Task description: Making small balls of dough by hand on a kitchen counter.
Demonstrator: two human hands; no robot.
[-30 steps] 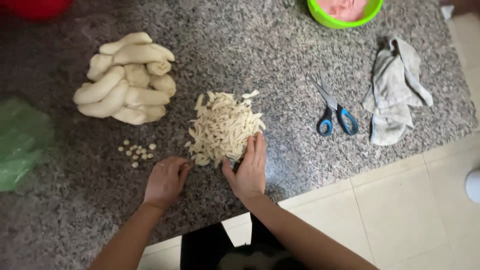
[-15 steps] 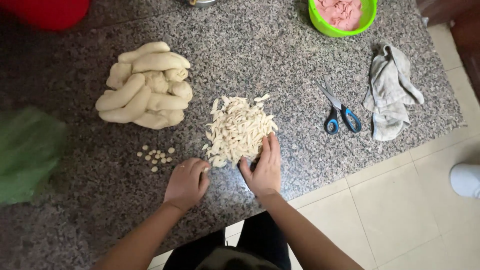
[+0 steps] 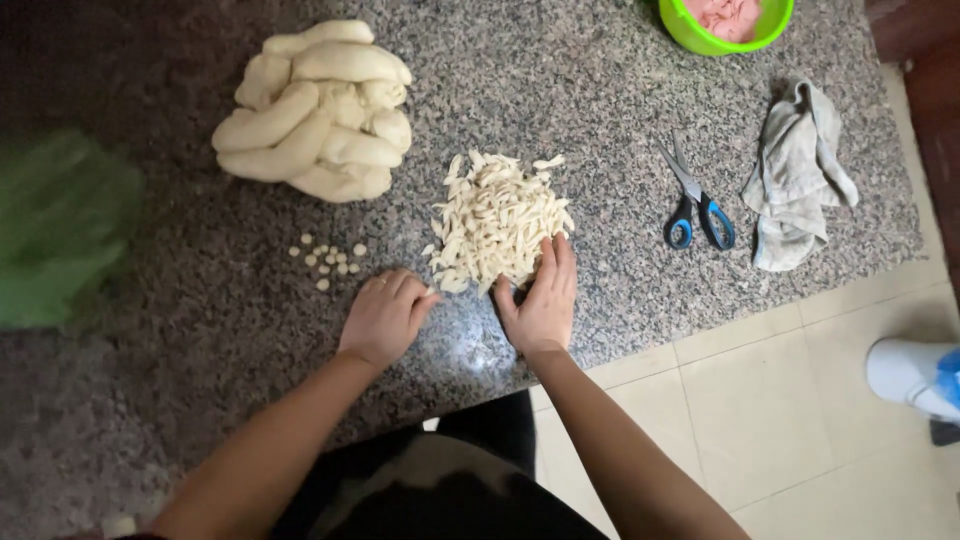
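Speckled grey granite tabletop [image 3: 620, 90] runs close to its front edge, tiled floor below, and that edge is the main risk. Far back lies a big mound of pale dough ropes [image 3: 318, 110], safely apart. The heap of short cut dough strips [image 3: 498, 220] sits mid-tabletop; the right hand [image 3: 545, 295] rests flat against its near side, fingers extended, gripping nothing. The left hand [image 3: 385, 315] is loosely curled just beside the heap; whether it holds anything I cannot tell. A brisk sweep could push strips over the edge. Tiny dough bits [image 3: 328, 260] may scatter.
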